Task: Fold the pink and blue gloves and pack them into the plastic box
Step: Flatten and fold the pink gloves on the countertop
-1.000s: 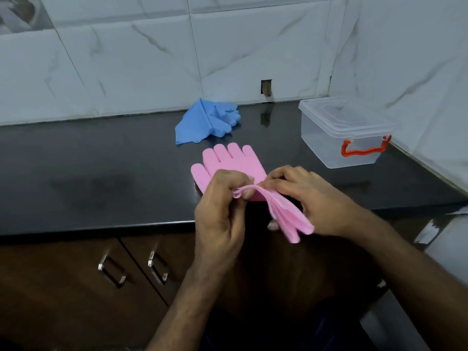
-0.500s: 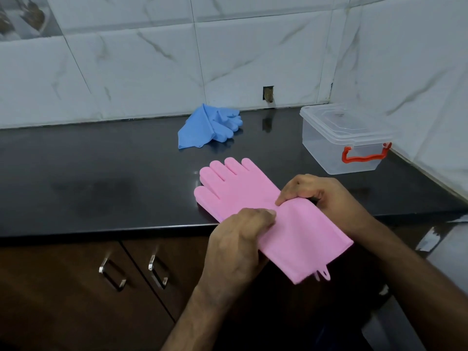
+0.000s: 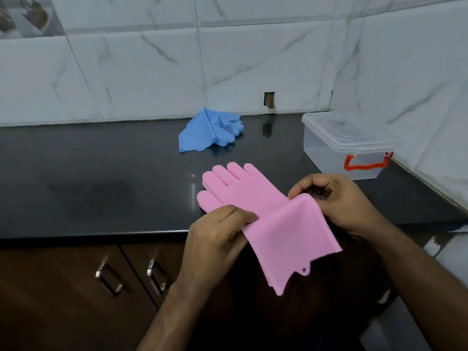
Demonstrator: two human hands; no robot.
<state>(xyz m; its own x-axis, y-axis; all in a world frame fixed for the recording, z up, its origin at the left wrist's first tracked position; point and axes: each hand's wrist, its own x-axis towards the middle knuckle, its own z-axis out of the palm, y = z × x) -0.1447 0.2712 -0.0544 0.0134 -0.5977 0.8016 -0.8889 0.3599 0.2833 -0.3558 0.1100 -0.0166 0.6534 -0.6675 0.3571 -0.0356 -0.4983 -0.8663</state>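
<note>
Black countertop (image 3: 101, 173) up front, clear lidded plastic box (image 3: 339, 148) at its right end, blue gloves (image 3: 205, 133) heaped by the wall. Pink gloves (image 3: 266, 214) drape over the counter's edge, cuff dangling: soft, floppy, probably grippy rubber. Left hand (image 3: 215, 239) pinches the near side, right hand (image 3: 336, 201) the far side, both closed at mid-length, good for folding.

White marble-look wall tiles (image 3: 141, 72); glossy black countertop (image 3: 88, 178); brown cabinet doors (image 3: 63, 287) with metal handles (image 3: 109, 279) below.
</note>
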